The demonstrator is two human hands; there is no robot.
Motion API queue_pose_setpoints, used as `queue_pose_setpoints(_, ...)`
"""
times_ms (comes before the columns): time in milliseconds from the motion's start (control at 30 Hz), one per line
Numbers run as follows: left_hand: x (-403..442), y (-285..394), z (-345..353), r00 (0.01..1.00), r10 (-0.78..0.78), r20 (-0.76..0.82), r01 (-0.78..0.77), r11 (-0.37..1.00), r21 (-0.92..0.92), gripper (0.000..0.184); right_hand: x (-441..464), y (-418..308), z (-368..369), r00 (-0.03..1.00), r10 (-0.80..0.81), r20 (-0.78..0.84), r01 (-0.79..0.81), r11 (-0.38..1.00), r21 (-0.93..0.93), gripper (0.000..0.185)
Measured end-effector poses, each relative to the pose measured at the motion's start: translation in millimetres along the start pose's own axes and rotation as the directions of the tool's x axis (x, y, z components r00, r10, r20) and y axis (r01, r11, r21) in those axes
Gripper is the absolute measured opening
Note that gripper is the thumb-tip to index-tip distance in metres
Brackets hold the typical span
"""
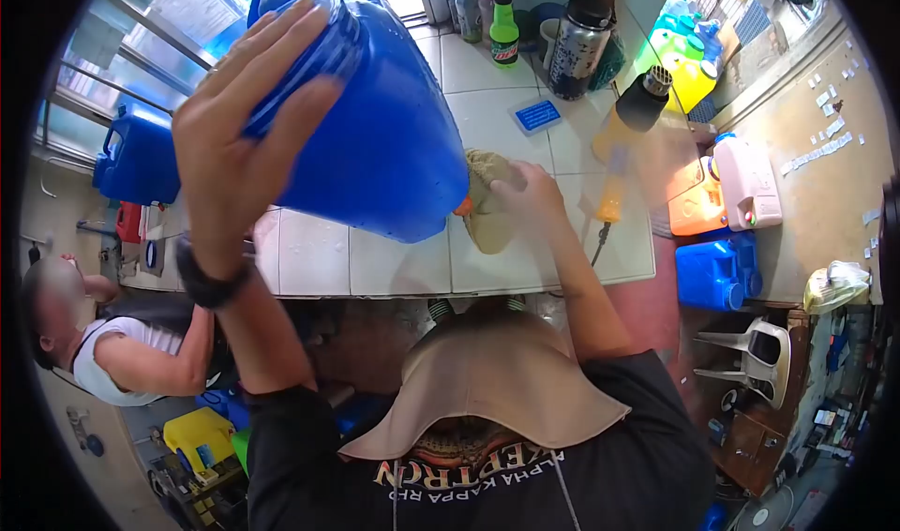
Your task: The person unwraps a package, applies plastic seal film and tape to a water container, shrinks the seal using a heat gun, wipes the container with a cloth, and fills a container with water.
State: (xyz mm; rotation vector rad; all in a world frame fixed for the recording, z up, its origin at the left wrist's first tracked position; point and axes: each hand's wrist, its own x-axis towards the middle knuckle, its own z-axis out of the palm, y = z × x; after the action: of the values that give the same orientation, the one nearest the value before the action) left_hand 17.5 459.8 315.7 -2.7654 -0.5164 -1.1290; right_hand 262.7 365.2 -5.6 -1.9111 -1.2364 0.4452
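A large blue plastic jug [384, 137] is tilted over the tiled table, its ribbed round neck toward my left hand. My left hand [230, 128], wearing a dark wristband, is closed over the neck with the fingers laid across it. Against the lower right end of the jug lies a beige cloth [489, 198]. My right hand [532, 194], slightly blurred, grips that cloth beside the jug. A small orange-red part [463, 208] shows between jug and cloth. To the right of my right hand is a heat gun [637, 109] with a yellow handle and cord.
A blue flat box [537, 117], a green bottle [503, 32] and a dark-patterned tumbler [577, 48] stand toward the table's back. Orange [698, 198] and blue jugs [717, 273] are at the right. Another person [141, 348] sits at the left, near a blue jug [141, 156].
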Motion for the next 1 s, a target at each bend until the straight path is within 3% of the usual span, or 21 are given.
queue_pose_setpoints(33, -4, -18, -12, 0.992, 0.087, 0.087, -0.066, 0.973, -0.223, 0.050, -1, -2, 0, 1.000, 0.008, 0.003, -0.008, 1.000, 0.000, 0.056)
queue_pose_setpoints(100, 2, -29, -27, 0.976, 0.128, 0.176, -0.084, 0.968, -0.238, 0.051, 2, -10, -5, 0.965, 0.244, 0.096, -0.230, 0.964, -0.137, 0.057)
queue_pose_setpoints(133, 3, -34, -34, 0.949, 0.179, 0.258, -0.112, 0.960, -0.256, 0.052, 7, -11, -6, 0.968, 0.232, 0.098, -0.217, 0.966, -0.138, 0.057)
queue_pose_setpoints(200, -5, -33, -38, 0.952, 0.180, 0.247, -0.109, 0.955, -0.274, 0.056, 17, -9, -18, 0.840, 0.354, 0.412, -0.247, 0.924, -0.291, 0.050)
queue_pose_setpoints(233, -10, -19, -38, 0.976, 0.176, 0.127, -0.165, 0.982, -0.096, 0.059, 13, -8, -21, 0.849, 0.343, 0.402, -0.237, 0.927, -0.290, 0.050)
queue_pose_setpoints(300, -33, 6, -38, 0.963, 0.201, -0.180, -0.175, 0.972, 0.154, 0.057, 2, -6, -23, 0.969, 0.069, 0.236, -0.143, 0.938, 0.316, 0.029)
queue_pose_setpoints(333, -49, 30, -42, 0.957, 0.088, -0.276, -0.067, 0.994, 0.084, 0.045, 4, -14, -37, 0.981, 0.022, 0.194, -0.082, 0.948, 0.307, 0.023)
queue_pose_setpoints(367, -63, 48, -29, 0.964, 0.034, -0.265, -0.070, 0.989, -0.128, 0.040, 1, -30, -56, 0.987, -0.018, 0.159, -0.030, 0.955, 0.294, 0.020)
queue_pose_setpoints(433, -91, 83, -3, 0.968, -0.075, -0.240, -0.068, 0.842, -0.535, 0.031, -14, -97, -104, 0.968, -0.179, 0.177, 0.007, 0.722, 0.692, 0.026)
queue_pose_setpoints(467, -84, 96, -1, 0.994, -0.093, -0.054, 0.051, 0.851, -0.522, 0.034, -17, -123, -131, 0.902, -0.380, 0.207, 0.174, 0.756, 0.631, 0.026)
queue_pose_setpoints(533, -84, 111, 19, 0.933, -0.357, 0.052, 0.318, 0.747, -0.584, 0.050, -25, -165, -170, 0.706, -0.653, 0.276, 0.418, 0.698, 0.582, 0.028)
queue_pose_setpoints(567, -93, 112, 25, 0.931, -0.364, 0.029, 0.312, 0.752, -0.581, 0.050, -27, -184, -181, 0.605, -0.742, 0.289, 0.493, 0.633, 0.597, 0.028)
queue_pose_setpoints(600, -103, 113, 31, 0.881, -0.428, 0.201, 0.428, 0.542, -0.723, 0.041, -30, -201, -186, 0.587, -0.754, 0.294, 0.506, 0.626, 0.593, 0.028)
queue_pose_setpoints(667, -113, 106, 26, 0.818, -0.442, 0.368, 0.518, 0.290, -0.804, 0.032, -41, -232, -186, 0.493, -0.805, 0.331, 0.607, 0.591, 0.532, 0.029)
queue_pose_setpoints(700, -120, 95, 16, 0.831, -0.405, 0.380, 0.529, 0.367, -0.765, 0.027, -48, -246, -184, 0.555, -0.771, 0.311, 0.669, 0.636, 0.384, 0.029)
queue_pose_setpoints(733, -126, 87, 8, 0.840, -0.367, 0.399, 0.535, 0.442, -0.720, 0.022, -46, -248, -185, 0.548, -0.775, 0.315, 0.676, 0.632, 0.380, 0.029)
queue_pose_setpoints(767, -128, 79, 4, 0.873, -0.457, 0.171, 0.392, 0.449, -0.802, 0.017, -44, -247, -188, 0.556, -0.725, 0.407, 0.643, 0.685, 0.342, 0.029)
queue_pose_setpoints(867, -126, 44, -34, 0.930, -0.344, 0.127, 0.315, 0.576, -0.754, 0.019, -43, -252, -192, 0.540, -0.653, 0.531, 0.621, 0.735, 0.272, 0.027)
queue_pose_setpoints(933, -123, 41, -47, 0.949, -0.313, 0.044, 0.226, 0.576, -0.785, 0.027, -44, -253, -191, 0.490, -0.527, 0.694, 0.516, 0.817, 0.257, 0.024)
queue_pose_setpoints(967, -123, 34, -59, 0.955, -0.291, 0.051, 0.200, 0.508, -0.838, 0.029, -43, -250, -189, 0.602, -0.445, 0.664, 0.416, 0.884, 0.215, 0.024)
queue_pose_setpoints(1000, -123, 30, -65, 0.965, -0.253, 0.074, 0.180, 0.430, -0.885, 0.031, -43, -253, -190, 0.594, -0.449, 0.667, 0.429, 0.879, 0.210, 0.024)
